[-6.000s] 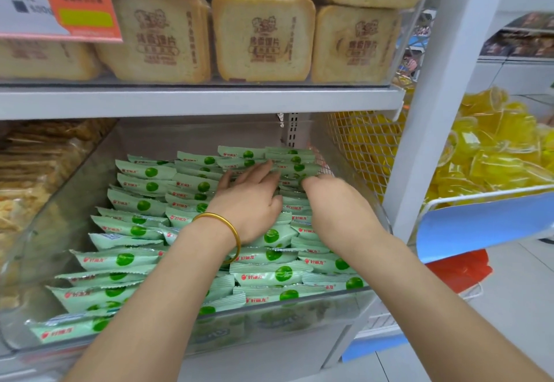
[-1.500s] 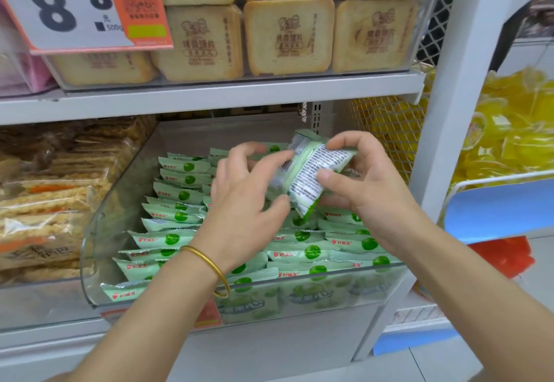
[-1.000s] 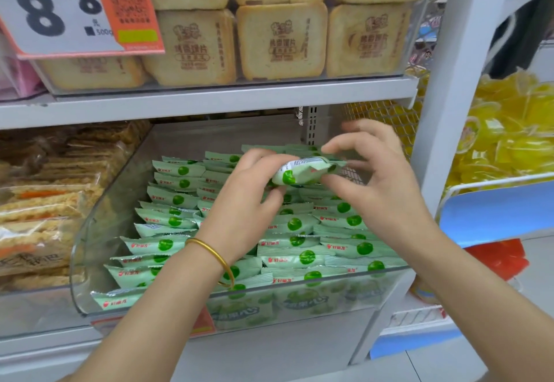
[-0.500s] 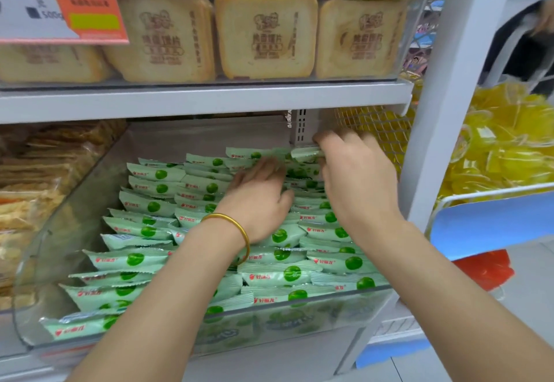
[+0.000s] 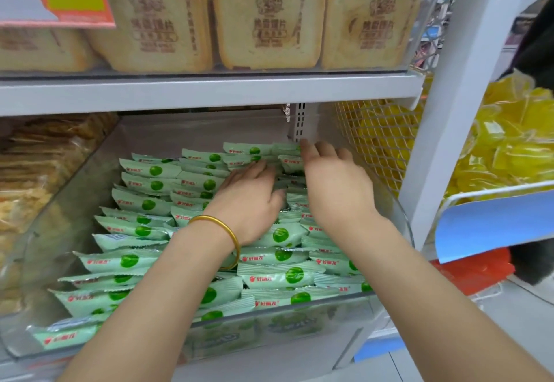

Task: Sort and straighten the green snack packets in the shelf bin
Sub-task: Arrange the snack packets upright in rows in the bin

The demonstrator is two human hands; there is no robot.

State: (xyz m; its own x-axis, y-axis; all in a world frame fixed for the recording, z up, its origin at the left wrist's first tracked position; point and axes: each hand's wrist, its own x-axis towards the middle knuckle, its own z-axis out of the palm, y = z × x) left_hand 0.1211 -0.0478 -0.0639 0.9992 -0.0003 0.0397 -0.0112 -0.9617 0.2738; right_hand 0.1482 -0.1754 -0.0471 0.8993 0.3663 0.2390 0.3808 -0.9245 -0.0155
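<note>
Both hands point(image 5: 299, 195) now flat on green packets point(image 5: 144, 204); lifted packet gone

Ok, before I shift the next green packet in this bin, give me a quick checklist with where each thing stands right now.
1. Both hands inside the clear bin: ok.
2. Left hand resting palm down on the green packets: ok.
3. Right hand at the back right rows: ok.
4. Either hand gripping a packet: cannot tell, fingertips hidden.
5. All packets logo side up: not ok, one on the left shows its printed back.
6. Front rows lying flat: ok.
</note>
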